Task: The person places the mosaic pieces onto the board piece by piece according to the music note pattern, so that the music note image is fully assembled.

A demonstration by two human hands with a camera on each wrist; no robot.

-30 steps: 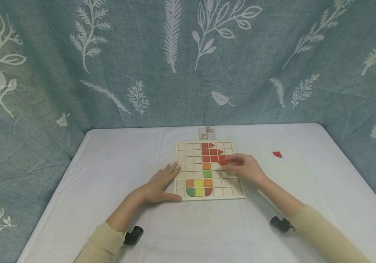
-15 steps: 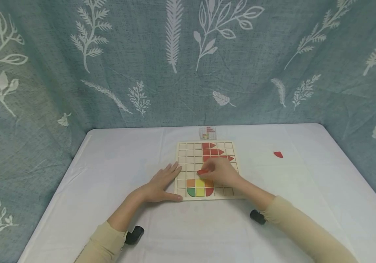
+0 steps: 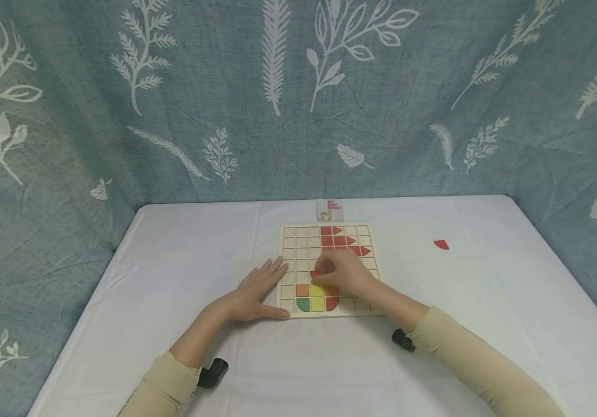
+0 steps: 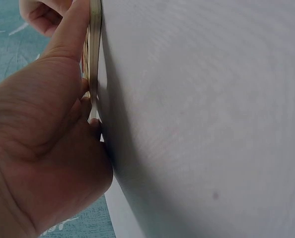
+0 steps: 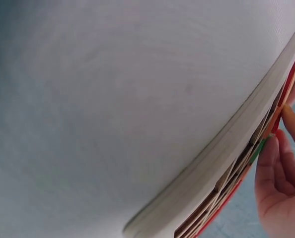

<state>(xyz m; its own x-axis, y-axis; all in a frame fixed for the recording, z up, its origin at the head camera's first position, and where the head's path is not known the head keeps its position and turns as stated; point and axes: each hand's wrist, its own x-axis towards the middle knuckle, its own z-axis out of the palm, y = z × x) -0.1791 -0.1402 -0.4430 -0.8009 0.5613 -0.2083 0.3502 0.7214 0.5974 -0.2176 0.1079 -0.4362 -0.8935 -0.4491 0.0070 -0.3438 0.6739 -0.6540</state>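
Observation:
A wooden grid board [image 3: 298,250] lies on the table with coloured tiles set in its cells. Over its middle, my right hand [image 3: 348,271] pinches a small red tile [image 3: 316,274] between thumb and fingertips, just above the yellow tile [image 3: 316,289]. The right wrist view shows those fingertips [image 5: 269,145] close against the board, beside a green tile [image 5: 257,151]. The red tile's exact shape is partly hidden by my fingers. My left hand [image 3: 250,295] rests with straight fingers along the board's left edge, thumb at the near corner.
Behind the board lies a small pattern card [image 3: 329,211]. To the right, a loose red quarter-round tile [image 3: 441,245] lies on the white-covered table [image 3: 507,278]. A blue-green leaf-print curtain [image 3: 215,87] hangs behind the table.
My right hand has moved left and toward me with the red tile, from the board's right part to its middle, then tilted slightly. A red triangle at the third row's end now shows. The left hand stays.

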